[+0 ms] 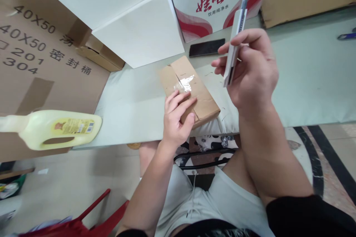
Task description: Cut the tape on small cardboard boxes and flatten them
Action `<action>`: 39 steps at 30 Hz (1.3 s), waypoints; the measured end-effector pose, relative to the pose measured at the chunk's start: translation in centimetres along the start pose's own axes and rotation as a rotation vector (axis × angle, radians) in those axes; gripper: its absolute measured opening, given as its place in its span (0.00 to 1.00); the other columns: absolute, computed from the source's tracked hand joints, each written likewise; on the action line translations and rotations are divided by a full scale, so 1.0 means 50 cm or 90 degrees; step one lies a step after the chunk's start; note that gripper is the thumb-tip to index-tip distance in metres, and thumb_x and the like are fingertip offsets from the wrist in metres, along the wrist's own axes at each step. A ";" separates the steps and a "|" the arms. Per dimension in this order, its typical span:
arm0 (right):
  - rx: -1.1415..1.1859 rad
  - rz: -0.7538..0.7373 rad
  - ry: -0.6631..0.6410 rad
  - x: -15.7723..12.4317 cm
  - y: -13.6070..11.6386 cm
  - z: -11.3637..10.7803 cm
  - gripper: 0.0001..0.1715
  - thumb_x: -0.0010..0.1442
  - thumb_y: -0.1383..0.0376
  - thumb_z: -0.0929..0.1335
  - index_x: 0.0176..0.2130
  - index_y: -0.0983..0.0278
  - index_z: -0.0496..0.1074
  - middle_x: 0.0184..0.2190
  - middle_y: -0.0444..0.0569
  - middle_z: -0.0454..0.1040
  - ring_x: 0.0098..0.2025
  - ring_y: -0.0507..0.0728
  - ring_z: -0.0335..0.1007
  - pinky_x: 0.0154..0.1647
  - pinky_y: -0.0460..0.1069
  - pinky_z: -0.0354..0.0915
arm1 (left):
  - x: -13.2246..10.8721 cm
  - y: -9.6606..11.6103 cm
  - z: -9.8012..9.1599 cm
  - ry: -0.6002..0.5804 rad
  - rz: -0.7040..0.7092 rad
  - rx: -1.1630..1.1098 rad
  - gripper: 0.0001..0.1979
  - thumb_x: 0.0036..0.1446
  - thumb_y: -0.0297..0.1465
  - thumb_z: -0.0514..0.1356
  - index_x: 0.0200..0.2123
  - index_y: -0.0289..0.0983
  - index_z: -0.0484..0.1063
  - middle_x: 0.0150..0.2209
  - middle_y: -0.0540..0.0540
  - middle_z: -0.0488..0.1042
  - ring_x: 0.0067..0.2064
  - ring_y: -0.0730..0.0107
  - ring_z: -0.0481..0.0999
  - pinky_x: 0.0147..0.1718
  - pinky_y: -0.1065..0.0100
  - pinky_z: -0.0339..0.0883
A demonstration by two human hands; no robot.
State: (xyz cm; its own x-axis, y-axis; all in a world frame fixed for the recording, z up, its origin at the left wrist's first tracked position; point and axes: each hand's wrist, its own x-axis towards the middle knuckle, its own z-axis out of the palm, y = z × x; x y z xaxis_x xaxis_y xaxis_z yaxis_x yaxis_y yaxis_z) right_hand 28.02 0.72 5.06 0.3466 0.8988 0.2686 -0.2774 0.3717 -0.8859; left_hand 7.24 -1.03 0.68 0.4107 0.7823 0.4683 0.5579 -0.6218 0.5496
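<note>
A small brown cardboard box [194, 81] with a strip of clear, shiny tape lies on the pale green table cover, close to the front edge. My left hand [178, 116] rests on top of the box with its fingers spread, near the tape. Up and to the right of the box, my right hand [250, 59] is closed around a white utility knife [236, 40], held in the air and pointing upward. The box's underside is hidden.
Behind the box lies a black phone [207, 47]. A white and red carton [217, 3] and white boxes [141, 26] stand at the back. At left are a large brown carton [55, 89] and a yellow bottle [66, 129]. A blue object [347, 36] lies far right.
</note>
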 end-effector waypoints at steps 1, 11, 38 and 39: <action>0.033 -0.001 -0.026 0.000 -0.002 -0.001 0.11 0.58 0.60 0.63 0.43 0.56 0.64 0.41 0.47 0.76 0.38 0.57 0.78 0.40 0.54 0.72 | 0.000 -0.001 0.000 -0.002 0.010 -0.001 0.21 0.68 0.47 0.55 0.55 0.44 0.78 0.59 0.43 0.77 0.68 0.50 0.67 0.68 0.43 0.61; -0.110 -0.041 0.045 0.001 0.003 0.011 0.10 0.62 0.53 0.66 0.37 0.55 0.65 0.27 0.45 0.63 0.29 0.57 0.64 0.30 0.53 0.62 | 0.009 0.026 0.015 -0.070 0.023 -0.027 0.21 0.68 0.47 0.55 0.55 0.44 0.78 0.60 0.41 0.77 0.69 0.48 0.66 0.69 0.40 0.57; -0.362 -0.020 0.037 -0.010 0.017 0.011 0.10 0.60 0.69 0.67 0.27 0.60 0.64 0.25 0.43 0.66 0.30 0.53 0.62 0.34 0.50 0.64 | 0.012 0.043 0.048 -0.010 0.074 -0.041 0.17 0.66 0.34 0.56 0.52 0.38 0.80 0.56 0.44 0.80 0.65 0.53 0.69 0.67 0.47 0.64; -0.368 -0.021 0.035 -0.011 0.016 0.011 0.10 0.60 0.70 0.67 0.28 0.60 0.64 0.25 0.43 0.66 0.30 0.53 0.62 0.34 0.51 0.64 | 0.013 0.043 0.048 -0.012 0.075 -0.040 0.17 0.66 0.33 0.56 0.52 0.38 0.80 0.56 0.44 0.80 0.65 0.54 0.69 0.68 0.47 0.64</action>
State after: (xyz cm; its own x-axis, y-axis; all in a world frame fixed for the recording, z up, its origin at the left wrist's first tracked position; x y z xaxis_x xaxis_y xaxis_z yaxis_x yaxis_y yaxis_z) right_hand 27.12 0.68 4.40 0.3964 0.8702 0.2926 0.2635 0.1975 -0.9442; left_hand 10.43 -1.79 0.52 0.4843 0.7042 0.5192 0.4594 -0.7097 0.5341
